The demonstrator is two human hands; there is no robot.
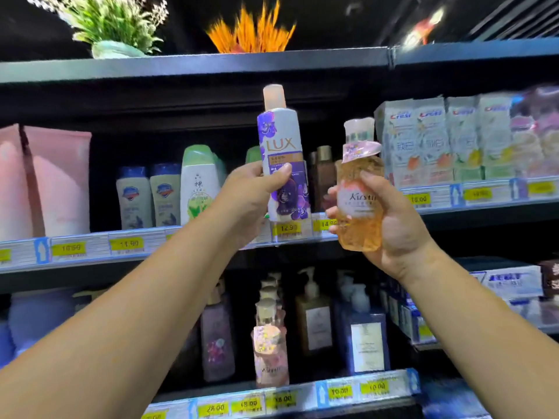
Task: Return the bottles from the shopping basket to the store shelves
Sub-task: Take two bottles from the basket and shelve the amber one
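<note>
In front of the shelf [193,255], my left hand [251,192] grips the purple bottle [282,152] and my right hand [396,219] the orange bottle [358,207], both raised, neither shelved yet, basket unseen.

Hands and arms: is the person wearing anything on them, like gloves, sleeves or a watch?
Nothing shows. The left hand and right hand are bare, without gloves, and both forearms are uncovered as far as the picture's edge. No watch, bracelet or ring is visible.
</note>
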